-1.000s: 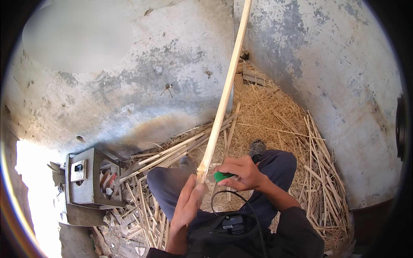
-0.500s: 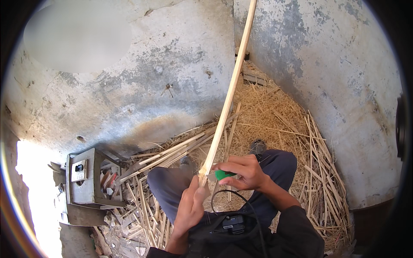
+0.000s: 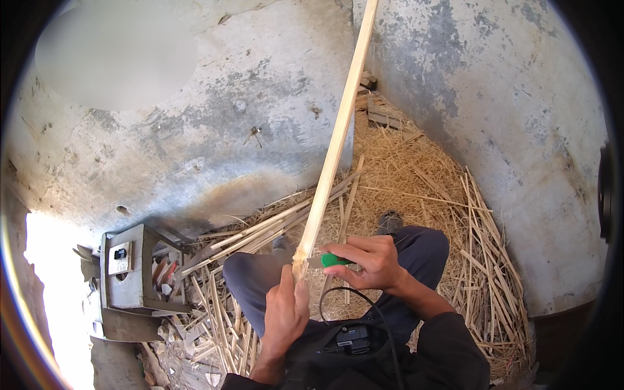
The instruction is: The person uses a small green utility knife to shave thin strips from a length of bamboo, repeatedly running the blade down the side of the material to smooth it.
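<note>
A long pale split bamboo strip (image 3: pixel 331 153) slants from my lap up past the top of the view. Near its lower end, just below a knobbly joint, my left hand (image 3: pixel 286 305) is closed around it. My right hand (image 3: pixel 370 260) grips a knife (image 3: pixel 335 260) by its green handle. The short grey blade points left and lies close beside the strip at the joint; whether it touches the wood I cannot tell. Below the hands, a black cable loops from a small black device (image 3: pixel 352 339) at my waist.
Straw-like shavings (image 3: pixel 409 169) cover the corner floor between two peeling walls. Loose bamboo strips (image 3: pixel 484 273) lie along the right wall, with more strips (image 3: pixel 266 224) left of my knees. A worn wooden box-like stand (image 3: pixel 140 276) with odds and ends inside stands at left.
The bamboo strip has shifted left, its upper part most. The knife has moved slightly left and away from the strip's edge, showing more blade. My left hand has moved little.
</note>
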